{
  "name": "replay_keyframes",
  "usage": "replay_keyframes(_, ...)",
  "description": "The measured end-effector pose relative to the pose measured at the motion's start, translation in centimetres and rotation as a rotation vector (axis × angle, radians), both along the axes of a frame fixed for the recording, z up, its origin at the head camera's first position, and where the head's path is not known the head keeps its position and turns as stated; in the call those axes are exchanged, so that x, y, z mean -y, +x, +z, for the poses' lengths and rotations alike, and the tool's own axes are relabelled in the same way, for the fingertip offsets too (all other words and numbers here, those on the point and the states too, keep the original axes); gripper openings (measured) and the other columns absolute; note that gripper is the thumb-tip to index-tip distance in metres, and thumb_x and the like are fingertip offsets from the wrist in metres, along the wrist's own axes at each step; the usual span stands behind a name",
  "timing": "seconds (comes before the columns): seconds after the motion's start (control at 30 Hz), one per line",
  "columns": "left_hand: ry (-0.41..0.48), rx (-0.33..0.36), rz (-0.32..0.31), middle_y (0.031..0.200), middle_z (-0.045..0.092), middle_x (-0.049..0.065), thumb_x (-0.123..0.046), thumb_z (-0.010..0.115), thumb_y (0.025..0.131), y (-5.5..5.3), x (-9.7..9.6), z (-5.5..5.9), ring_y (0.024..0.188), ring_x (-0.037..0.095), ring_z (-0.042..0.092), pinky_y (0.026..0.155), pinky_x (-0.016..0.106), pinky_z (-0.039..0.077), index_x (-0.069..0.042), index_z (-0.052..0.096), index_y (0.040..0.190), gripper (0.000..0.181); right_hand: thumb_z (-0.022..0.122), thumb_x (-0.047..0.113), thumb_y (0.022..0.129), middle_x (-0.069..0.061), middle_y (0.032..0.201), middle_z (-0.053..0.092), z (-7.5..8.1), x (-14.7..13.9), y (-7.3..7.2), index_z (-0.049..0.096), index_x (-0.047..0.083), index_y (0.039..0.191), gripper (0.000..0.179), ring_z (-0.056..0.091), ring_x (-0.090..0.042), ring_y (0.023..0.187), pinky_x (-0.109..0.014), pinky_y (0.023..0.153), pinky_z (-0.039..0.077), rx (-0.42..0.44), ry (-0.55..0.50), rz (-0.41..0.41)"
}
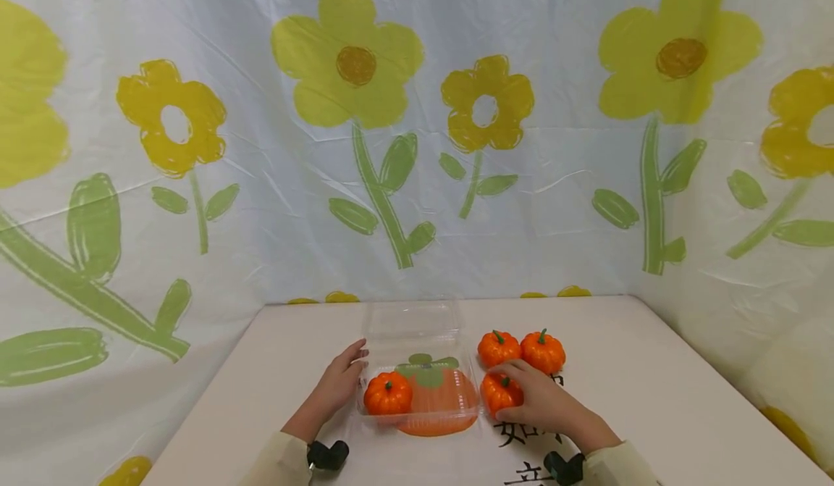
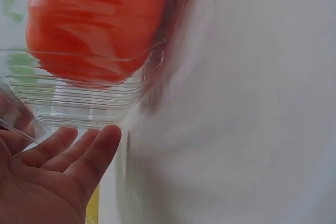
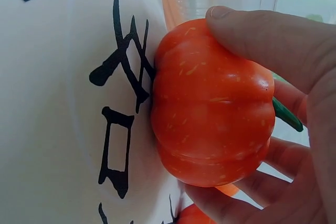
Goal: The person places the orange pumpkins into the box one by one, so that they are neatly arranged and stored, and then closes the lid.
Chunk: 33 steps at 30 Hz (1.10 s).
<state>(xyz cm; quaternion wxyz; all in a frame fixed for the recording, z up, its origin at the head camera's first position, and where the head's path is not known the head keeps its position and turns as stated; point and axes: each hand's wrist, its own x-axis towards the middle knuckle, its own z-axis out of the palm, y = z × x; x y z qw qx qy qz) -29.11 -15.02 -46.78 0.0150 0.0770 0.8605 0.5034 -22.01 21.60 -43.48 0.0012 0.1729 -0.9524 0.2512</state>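
Observation:
A clear plastic clamshell box (image 1: pixel 449 417) lies open on the white table, its lid (image 1: pixel 412 321) tilted up at the back. One small orange pumpkin (image 1: pixel 387 393) sits in its left part. My left hand (image 1: pixel 340 383) rests with straight fingers (image 2: pixel 79 153) against the box's left wall (image 2: pixel 73 106). My right hand (image 1: pixel 544 401) grips another small pumpkin (image 1: pixel 499 392) just right of the box; thumb and fingers curl round this pumpkin (image 3: pixel 212 103) in the right wrist view. Two more pumpkins (image 1: pixel 499 348) (image 1: pixel 543 351) stand behind it.
The table (image 1: pixel 651 392) bears black printed characters (image 3: pixel 118 124) under my right hand. A floral plastic curtain (image 1: pixel 417 131) closes in the back and both sides. A printed persimmon picture (image 1: pixel 443 399) shows beneath the box.

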Motion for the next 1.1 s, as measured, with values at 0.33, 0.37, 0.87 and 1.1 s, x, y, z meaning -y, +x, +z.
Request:
replay_keyframes(0.33,-0.001,-0.004,-0.004,0.143,0.05,0.018,-0.018,0.04,0.1,-0.1,0.0,0.0,0.13,0.038,0.049,0.103,0.055,0.044,-0.011,0.034,0.15,0.051,0.08,0.041,0.073,-0.004,0.135,0.051,0.6,-0.5,0.1,0.059,0.027,0.125,0.058,0.05,-0.03,0.123,-0.062,0.096,0.046,-0.001,-0.008,-0.015)
replay_keyframes(0.37,0.002,-0.002,-0.002,0.143,0.051,0.018,-0.018,0.04,0.1,-0.1,0.0,0.0,0.13,0.038,0.049,0.104,0.055,0.043,-0.011,0.035,0.15,0.051,0.08,0.041,0.073,-0.005,0.136,0.051,0.8,-0.6,0.1,0.058,0.027,0.125,0.058,0.05,-0.03,0.123,-0.062,0.096,0.046,0.001,-0.011,-0.014)
replay_keyframes(0.87,-0.001,-0.008,-0.009,0.143,0.051,0.018,-0.017,0.04,0.1,-0.1,0.0,0.0,0.132,0.039,0.046,0.106,0.057,0.039,-0.011,0.035,0.15,0.05,0.08,0.044,0.073,-0.01,0.14,0.048,2.4,-1.4,0.4,0.057,0.023,0.128,0.063,0.049,-0.032,0.124,-0.059,0.097,0.046,-0.023,-0.035,-0.025)
replay_keyframes(1.1,-0.012,-0.007,-0.01,0.143,0.05,0.018,-0.018,0.04,0.1,-0.2,0.1,-0.1,0.133,0.04,0.044,0.107,0.059,0.037,-0.009,0.034,0.15,0.051,0.08,0.045,0.074,-0.01,0.14,0.047,2.7,-1.5,0.4,0.057,0.022,0.129,0.064,0.049,-0.033,0.124,-0.057,0.096,0.048,-0.041,-0.036,-0.01)
